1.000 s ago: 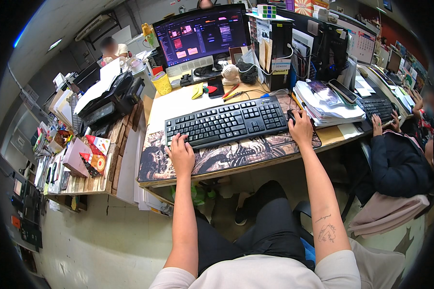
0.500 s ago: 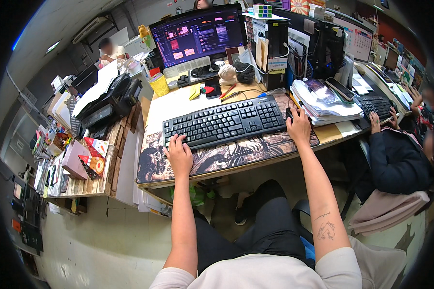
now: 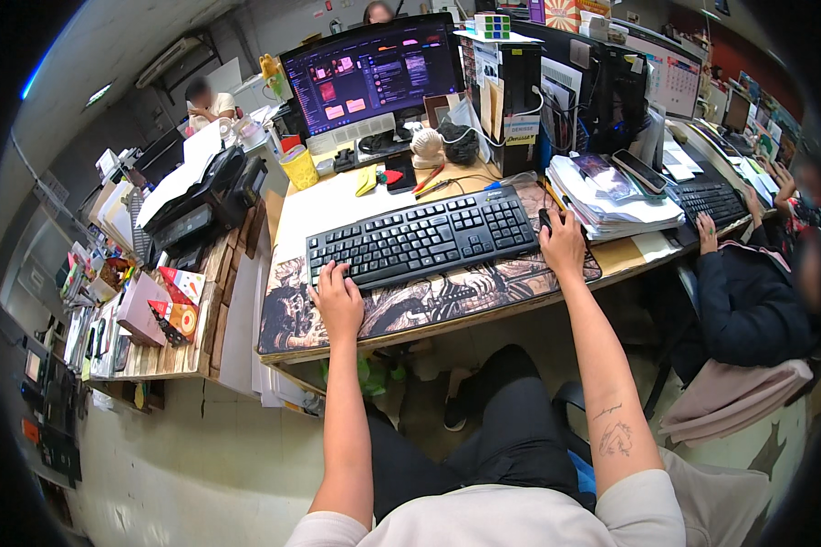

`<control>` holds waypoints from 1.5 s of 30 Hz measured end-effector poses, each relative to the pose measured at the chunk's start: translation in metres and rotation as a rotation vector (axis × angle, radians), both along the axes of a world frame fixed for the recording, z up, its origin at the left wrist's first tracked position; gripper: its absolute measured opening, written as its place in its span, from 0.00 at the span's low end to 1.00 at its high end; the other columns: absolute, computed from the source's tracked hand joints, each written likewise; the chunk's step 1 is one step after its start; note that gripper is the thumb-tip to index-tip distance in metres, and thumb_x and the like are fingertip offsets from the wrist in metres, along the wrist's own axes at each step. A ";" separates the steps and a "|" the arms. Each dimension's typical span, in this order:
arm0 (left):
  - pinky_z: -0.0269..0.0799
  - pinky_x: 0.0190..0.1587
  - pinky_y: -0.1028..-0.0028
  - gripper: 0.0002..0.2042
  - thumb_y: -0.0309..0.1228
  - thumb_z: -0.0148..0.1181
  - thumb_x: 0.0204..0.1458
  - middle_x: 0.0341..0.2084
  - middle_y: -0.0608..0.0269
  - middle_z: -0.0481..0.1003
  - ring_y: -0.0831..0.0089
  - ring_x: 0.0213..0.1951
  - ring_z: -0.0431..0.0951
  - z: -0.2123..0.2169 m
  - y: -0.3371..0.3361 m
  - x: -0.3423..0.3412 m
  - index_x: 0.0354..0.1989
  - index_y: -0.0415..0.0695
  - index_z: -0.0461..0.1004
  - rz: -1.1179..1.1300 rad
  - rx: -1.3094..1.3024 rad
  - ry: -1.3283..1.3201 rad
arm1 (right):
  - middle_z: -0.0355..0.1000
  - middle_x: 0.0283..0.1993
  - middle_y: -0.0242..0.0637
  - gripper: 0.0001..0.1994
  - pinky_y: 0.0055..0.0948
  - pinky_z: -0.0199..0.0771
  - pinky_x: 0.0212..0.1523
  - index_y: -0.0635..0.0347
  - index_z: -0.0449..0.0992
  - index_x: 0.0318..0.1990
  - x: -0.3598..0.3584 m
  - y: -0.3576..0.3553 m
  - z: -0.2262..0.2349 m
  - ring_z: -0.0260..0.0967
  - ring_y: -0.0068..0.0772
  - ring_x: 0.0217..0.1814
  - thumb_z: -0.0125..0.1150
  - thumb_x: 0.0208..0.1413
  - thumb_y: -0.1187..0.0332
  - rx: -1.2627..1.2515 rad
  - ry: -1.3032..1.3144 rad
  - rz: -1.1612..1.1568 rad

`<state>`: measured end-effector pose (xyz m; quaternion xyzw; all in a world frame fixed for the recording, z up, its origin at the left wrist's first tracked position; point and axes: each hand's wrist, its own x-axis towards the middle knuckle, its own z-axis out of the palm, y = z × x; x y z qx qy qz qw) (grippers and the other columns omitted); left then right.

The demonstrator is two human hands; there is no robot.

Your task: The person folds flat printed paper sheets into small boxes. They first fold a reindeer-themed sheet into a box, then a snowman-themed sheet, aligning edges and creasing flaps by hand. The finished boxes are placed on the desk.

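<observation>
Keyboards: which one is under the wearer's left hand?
The keyboard on the mat, left of the paper stack; the co-worker's keyboard lies right of that stack.

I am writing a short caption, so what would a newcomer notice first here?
The large black keyboard would likely come first, lying on a patterned mat, the left hand at its left end. Beyond it glows a dark-themed monitor. At the keyboard's right, the right hand holds a black mouse, beside stacked papers.

An office; monitor (image 3: 369,77), keyboard (image 3: 424,239) and stacked papers (image 3: 622,213) share a desk (image 3: 618,256); a black printer (image 3: 233,187) stands nearby.
</observation>
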<state>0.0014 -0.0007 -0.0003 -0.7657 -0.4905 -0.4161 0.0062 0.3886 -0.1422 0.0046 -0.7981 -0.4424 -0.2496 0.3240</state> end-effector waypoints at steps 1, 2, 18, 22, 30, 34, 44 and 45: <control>0.46 0.63 0.41 0.12 0.27 0.49 0.54 0.54 0.57 0.68 0.59 0.59 0.65 0.000 0.000 0.000 0.46 0.47 0.71 0.014 -0.014 0.013 | 0.65 0.47 0.47 0.17 0.44 0.72 0.45 0.57 0.73 0.48 0.000 0.000 0.000 0.68 0.51 0.47 0.58 0.50 0.65 -0.022 0.011 -0.013; 0.46 0.63 0.41 0.11 0.27 0.49 0.54 0.54 0.57 0.67 0.59 0.59 0.65 0.000 0.000 0.000 0.46 0.47 0.71 0.014 -0.016 0.011 | 0.65 0.48 0.47 0.17 0.44 0.72 0.45 0.57 0.72 0.49 0.000 0.000 0.000 0.68 0.51 0.47 0.59 0.50 0.66 -0.025 0.015 -0.019; 0.46 0.64 0.40 0.11 0.27 0.49 0.55 0.54 0.57 0.67 0.59 0.59 0.65 -0.001 0.000 -0.001 0.46 0.47 0.71 -0.001 -0.002 -0.003 | 0.65 0.47 0.47 0.15 0.45 0.72 0.45 0.57 0.73 0.47 -0.001 -0.001 0.001 0.67 0.52 0.48 0.58 0.51 0.65 -0.013 -0.006 -0.009; 0.46 0.64 0.40 0.11 0.27 0.49 0.55 0.54 0.57 0.67 0.58 0.59 0.65 -0.001 0.000 -0.001 0.46 0.47 0.71 0.006 -0.008 0.006 | 0.65 0.47 0.46 0.16 0.45 0.71 0.46 0.57 0.73 0.48 -0.002 -0.001 0.002 0.67 0.52 0.49 0.58 0.52 0.65 -0.033 0.028 -0.013; 0.44 0.65 0.41 0.12 0.28 0.49 0.55 0.54 0.57 0.67 0.59 0.61 0.64 0.001 -0.001 0.000 0.47 0.47 0.71 0.001 -0.040 -0.008 | 0.65 0.48 0.44 0.16 0.44 0.72 0.46 0.55 0.73 0.49 -0.002 0.000 0.002 0.68 0.50 0.48 0.58 0.52 0.65 -0.032 0.030 -0.028; 0.44 0.65 0.41 0.12 0.28 0.49 0.55 0.54 0.58 0.67 0.59 0.61 0.64 0.000 -0.001 0.000 0.47 0.47 0.71 0.008 -0.035 -0.003 | 0.65 0.46 0.46 0.16 0.44 0.73 0.43 0.56 0.72 0.48 -0.001 0.000 0.001 0.68 0.50 0.46 0.58 0.51 0.65 -0.017 0.012 -0.011; 0.44 0.65 0.40 0.12 0.28 0.49 0.55 0.54 0.58 0.67 0.60 0.60 0.64 -0.002 0.002 -0.001 0.46 0.47 0.71 0.007 -0.027 0.003 | 0.65 0.46 0.46 0.17 0.43 0.73 0.43 0.55 0.72 0.48 -0.001 0.000 0.001 0.68 0.50 0.47 0.58 0.50 0.65 -0.041 -0.001 -0.026; 0.44 0.65 0.40 0.12 0.28 0.49 0.54 0.54 0.58 0.67 0.59 0.60 0.64 -0.002 0.002 -0.001 0.46 0.47 0.71 0.000 -0.015 -0.004 | 0.65 0.46 0.46 0.17 0.43 0.73 0.43 0.55 0.72 0.48 -0.001 0.000 0.001 0.68 0.50 0.47 0.58 0.50 0.65 -0.021 -0.016 -0.010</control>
